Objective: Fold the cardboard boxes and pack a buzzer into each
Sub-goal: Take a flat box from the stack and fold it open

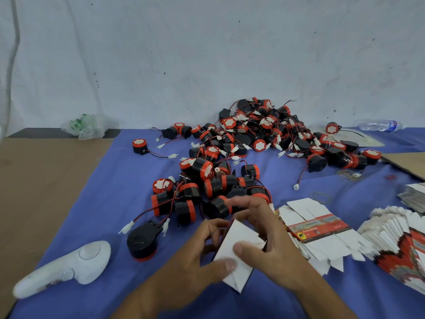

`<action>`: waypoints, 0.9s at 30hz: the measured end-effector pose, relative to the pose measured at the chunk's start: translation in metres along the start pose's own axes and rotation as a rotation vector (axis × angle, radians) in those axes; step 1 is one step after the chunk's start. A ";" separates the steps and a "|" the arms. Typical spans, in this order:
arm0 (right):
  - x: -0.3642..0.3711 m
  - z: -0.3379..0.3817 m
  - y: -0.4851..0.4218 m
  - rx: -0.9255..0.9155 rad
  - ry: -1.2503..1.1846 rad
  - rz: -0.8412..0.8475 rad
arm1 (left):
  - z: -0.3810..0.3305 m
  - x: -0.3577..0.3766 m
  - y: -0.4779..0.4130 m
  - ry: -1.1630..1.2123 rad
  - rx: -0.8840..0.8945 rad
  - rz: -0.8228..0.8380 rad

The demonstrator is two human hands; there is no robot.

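Both hands (202, 247) (264, 236) grip the cardboard box (236, 252) between them.

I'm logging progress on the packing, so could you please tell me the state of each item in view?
White cardboard box: partly folded, held in both hands.
Left hand: grips the box.
Right hand: grips the box.
Printed flat cardboard box blanks: unfolded, stacked.
Black-and-red round buzzers: loose, unpacked.
Clear plastic water bottle: lying on its side.

Head camera, one wide-angle view: faces forward and down; left hand (197, 249) and right hand (271, 233) close beneath, blue cloth (110, 180) running to wall (207, 54).
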State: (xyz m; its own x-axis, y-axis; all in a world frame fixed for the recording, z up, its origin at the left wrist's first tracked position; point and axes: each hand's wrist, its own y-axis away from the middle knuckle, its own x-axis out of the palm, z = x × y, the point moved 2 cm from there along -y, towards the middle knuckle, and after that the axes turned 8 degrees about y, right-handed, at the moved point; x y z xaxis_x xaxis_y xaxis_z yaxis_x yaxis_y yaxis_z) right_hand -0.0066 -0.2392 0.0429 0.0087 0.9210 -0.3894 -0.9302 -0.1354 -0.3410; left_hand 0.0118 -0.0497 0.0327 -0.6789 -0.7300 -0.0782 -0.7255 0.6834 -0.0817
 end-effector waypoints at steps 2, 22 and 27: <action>0.004 0.001 0.001 0.010 0.004 0.097 | -0.007 0.003 -0.002 -0.110 0.058 0.053; 0.038 -0.002 -0.004 0.124 -0.107 0.067 | 0.005 0.009 -0.008 -0.674 0.488 -0.586; 0.038 -0.006 -0.004 0.157 -0.194 0.087 | 0.007 0.009 -0.009 -0.779 0.463 -0.601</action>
State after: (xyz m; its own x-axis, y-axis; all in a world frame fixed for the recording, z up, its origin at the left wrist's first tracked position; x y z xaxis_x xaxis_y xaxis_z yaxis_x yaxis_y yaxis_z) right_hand -0.0006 -0.2056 0.0242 -0.1303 0.9632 -0.2353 -0.9701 -0.1729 -0.1705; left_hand 0.0133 -0.0624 0.0261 0.1494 -0.8554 -0.4959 -0.6915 0.2681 -0.6708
